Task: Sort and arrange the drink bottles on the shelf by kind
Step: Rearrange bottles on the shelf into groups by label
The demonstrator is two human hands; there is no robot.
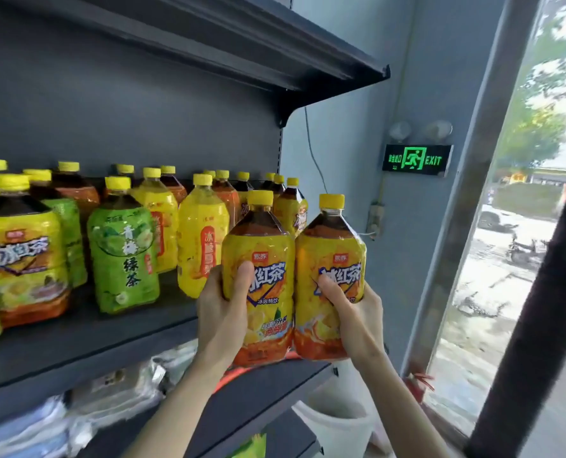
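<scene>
Two iced black tea bottles with yellow-orange labels and yellow caps stand side by side at the right end of the dark shelf (pixel 86 345). My left hand (pixel 220 312) grips the left one (pixel 258 259), thumb across its label. My right hand (pixel 354 312) grips the right one (pixel 329 256) the same way. Further left stand a yellow pear drink bottle (pixel 202 239), a green tea bottle (pixel 123 252) and another iced black tea bottle (pixel 22 256). Several more yellow-capped bottles of mixed kinds fill the rows behind.
An upper shelf (pixel 275 51) overhangs the bottles. Plastic-wrapped packs (pixel 116 401) lie on the shelf below. A white bucket (pixel 334 424) stands on the floor at the right. A lit exit sign (pixel 415 159) hangs on the grey wall, beside a window frame.
</scene>
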